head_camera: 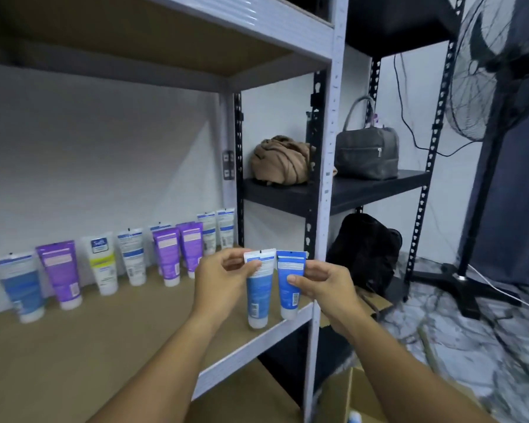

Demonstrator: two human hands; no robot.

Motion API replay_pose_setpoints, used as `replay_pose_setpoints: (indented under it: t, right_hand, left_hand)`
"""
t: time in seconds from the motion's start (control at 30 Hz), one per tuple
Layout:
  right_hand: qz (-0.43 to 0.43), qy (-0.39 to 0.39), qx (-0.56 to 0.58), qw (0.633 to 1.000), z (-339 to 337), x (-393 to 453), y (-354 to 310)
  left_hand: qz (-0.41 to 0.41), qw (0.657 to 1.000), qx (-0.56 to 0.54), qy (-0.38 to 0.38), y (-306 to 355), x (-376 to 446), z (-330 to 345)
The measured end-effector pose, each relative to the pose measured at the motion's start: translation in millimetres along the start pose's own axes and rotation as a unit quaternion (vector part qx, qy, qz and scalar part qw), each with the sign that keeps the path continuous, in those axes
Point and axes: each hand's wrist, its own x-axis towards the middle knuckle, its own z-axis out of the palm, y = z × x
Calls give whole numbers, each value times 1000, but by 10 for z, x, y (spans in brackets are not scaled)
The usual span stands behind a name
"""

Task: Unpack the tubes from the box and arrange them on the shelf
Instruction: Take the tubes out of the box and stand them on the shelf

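Near the shelf's [153, 334] front right corner, the left hand [219, 277] pinches a pale blue tube [258, 290]. Just beside it, the right hand [322, 288] pinches a darker blue tube [290, 285].

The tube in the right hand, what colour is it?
Bright blue tube, white cap down; head view.

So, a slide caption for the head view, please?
Left hand and right hand hold two blue plastic tubes at the grey shelf.

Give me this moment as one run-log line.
left hand: pinches white-and-blue tube | right hand: pinches blue tube | both tubes upright, side by side, over front edge of shelf
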Motion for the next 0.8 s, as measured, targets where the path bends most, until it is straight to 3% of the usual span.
replay_pose_setpoints:
  t: [0.23,0.47,0.7,0.8]
  right_hand:
    - [29,-56,7,998,786,94,62]
    - [23,-79,11,997,1098,114,204]
    - [1,-89,-40,995,1070,113,408]
    - [-1,-92,-75,993,1110,66,573]
  left_hand:
    - [-10,996,24,82,-150,-25,-741]
    - [-5,992,33,125,-256,-113,-994]
    - [-20,995,75,55,-596,-375,-1004]
    - [-24,994,88,60,-716,-482,-957]
